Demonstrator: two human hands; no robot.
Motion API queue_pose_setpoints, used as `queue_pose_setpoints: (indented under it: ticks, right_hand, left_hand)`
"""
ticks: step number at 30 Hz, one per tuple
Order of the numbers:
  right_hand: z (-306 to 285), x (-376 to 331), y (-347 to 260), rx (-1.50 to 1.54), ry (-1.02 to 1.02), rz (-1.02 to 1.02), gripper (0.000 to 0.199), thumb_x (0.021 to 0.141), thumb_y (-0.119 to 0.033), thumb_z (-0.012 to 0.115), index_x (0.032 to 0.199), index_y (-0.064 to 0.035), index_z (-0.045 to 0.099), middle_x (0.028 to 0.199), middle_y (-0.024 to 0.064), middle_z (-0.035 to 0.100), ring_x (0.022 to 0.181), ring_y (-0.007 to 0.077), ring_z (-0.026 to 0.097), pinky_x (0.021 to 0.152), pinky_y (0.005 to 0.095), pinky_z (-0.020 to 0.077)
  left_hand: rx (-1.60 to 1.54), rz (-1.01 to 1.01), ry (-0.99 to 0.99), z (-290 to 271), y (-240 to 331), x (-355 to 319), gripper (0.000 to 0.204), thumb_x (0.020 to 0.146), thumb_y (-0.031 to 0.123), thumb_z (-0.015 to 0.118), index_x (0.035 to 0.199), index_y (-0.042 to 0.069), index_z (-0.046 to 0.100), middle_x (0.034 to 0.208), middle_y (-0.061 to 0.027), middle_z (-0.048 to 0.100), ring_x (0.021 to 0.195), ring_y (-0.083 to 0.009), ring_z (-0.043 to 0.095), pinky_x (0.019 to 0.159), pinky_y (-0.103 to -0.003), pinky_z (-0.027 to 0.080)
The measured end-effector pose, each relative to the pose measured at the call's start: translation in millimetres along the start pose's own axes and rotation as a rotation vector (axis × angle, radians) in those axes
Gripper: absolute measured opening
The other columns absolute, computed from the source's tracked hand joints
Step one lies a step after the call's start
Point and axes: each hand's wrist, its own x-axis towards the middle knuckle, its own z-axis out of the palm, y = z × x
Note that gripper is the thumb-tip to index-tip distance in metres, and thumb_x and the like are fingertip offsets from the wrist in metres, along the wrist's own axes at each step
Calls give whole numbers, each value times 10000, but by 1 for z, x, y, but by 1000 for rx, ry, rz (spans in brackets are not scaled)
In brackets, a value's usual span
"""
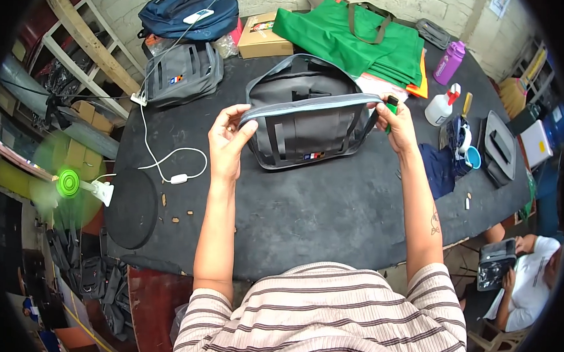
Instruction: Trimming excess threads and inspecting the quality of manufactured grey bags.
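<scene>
The open gray bag stands on the black table, in front of the person. The left hand pinches its zippered rim at the left corner between thumb and fingers; the right hand pinches the opposite corner, a small green-and-black tool tucked in its fingers. Close behind the bag, the folded green fabric bag crowds the far side, beside a cardboard box. A second gray bag lies at left, a white cable trailing nearer. Past the right forearm, a dark blue cloth, a spray bottle and a purple bottle take up that side
</scene>
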Motion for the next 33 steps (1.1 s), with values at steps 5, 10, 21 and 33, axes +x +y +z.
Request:
queue_pose_setpoints:
  ticks: [5, 10, 21, 33]
  right_hand:
    - [4, -1, -1, 31, 15, -40, 235, 848, -174, 674, 1015, -82, 536, 895, 32, 653, 540, 28, 420, 504, 186, 360]
    - [8, -8, -3, 69, 116, -36, 236, 820, -170, 706, 970, -71, 553, 827, 19, 645, 536, 32, 425, 491, 194, 342]
    - [9, -11, 1, 33, 104, -39, 247, 812, -173, 716, 976, -66, 564, 805, -3, 641, 547, 33, 438, 488, 196, 336]
    - [4, -8, 3, 66, 125, -88, 254, 844, -140, 675, 1051, -83, 540, 856, 44, 650, 540, 40, 434, 508, 200, 361]
  left_hand:
    - [392, 31, -153, 11, 25, 12, 163, 809, 89, 656, 953, 12, 670, 808, -1, 614, 714, -59, 523, 671, -212, 424]
    - [560, -57, -479, 29, 54, 34, 274, 728, 45, 645, 998, 3, 667, 780, -30, 625, 716, -77, 538, 647, -239, 440]
    - [430, -25, -72, 39, 23, 23, 242, 916, 179, 560, 738, 17, 591, 631, 14, 534, 542, -44, 500, 501, -199, 377]
    - [362, 144, -144, 1, 13, 1, 358, 741, 25, 730, 1070, -2, 590, 955, -27, 520, 887, -118, 525, 834, -259, 441]
